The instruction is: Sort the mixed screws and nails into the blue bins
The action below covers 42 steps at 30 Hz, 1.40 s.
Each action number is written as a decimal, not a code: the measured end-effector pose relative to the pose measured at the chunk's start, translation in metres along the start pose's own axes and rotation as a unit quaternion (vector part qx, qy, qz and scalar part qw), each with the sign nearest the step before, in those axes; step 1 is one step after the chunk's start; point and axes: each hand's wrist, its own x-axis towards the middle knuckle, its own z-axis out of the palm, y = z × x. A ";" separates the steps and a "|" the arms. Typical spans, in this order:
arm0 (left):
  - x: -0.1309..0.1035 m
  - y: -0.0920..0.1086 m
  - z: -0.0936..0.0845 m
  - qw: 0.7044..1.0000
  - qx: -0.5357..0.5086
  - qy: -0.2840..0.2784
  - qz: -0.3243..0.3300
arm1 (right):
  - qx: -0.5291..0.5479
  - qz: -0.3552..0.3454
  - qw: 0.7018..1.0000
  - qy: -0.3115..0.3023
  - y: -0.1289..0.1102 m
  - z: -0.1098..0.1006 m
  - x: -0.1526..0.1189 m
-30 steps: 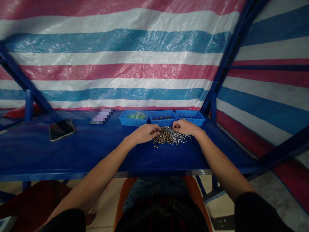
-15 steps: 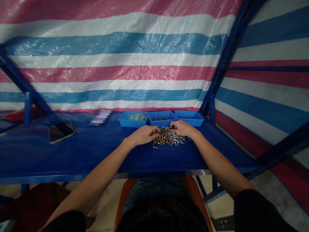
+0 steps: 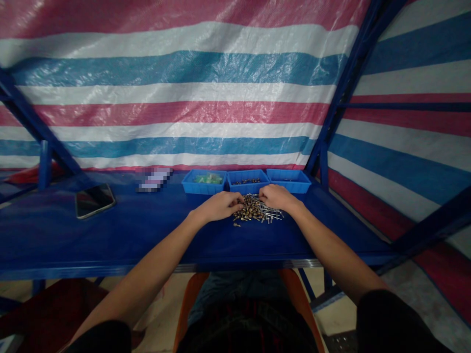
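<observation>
A pile of small metal fasteners lies on the blue table, brass-coloured short pieces on its left and long silver ones on its right. My left hand is at the pile's left edge, its fingers curled and pressed together among the brass pieces. At the upper right edge, my right hand has its fingers bent down onto the silver pieces. What either set of fingertips pinches is too small and too hidden to tell. One loose brass piece rests just in front of the pile.
Behind the pile stand three blue bins: a left bin with green and clear bits, a middle bin with small metal parts, and a right bin. A phone and a blurred-out item lie leftward on the table.
My right hand has shifted very slightly over the silver pieces. My left hand stays almost in the same place.
</observation>
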 end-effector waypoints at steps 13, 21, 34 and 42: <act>0.000 0.005 -0.005 1.000 0.010 -0.003 -0.018 | 0.182 0.000 0.974 0.134 0.015 0.001 0.004; 0.001 0.008 -0.008 0.996 0.029 0.080 -0.042 | 0.353 -0.090 0.921 0.135 -0.024 0.001 0.001; 0.001 0.009 -0.012 0.988 0.044 0.136 -0.063 | 0.375 -0.088 0.909 0.162 -0.025 0.000 -0.001; 0.001 0.008 -0.011 0.991 0.035 0.120 -0.039 | 0.329 -0.115 0.920 0.181 -0.029 -0.002 -0.004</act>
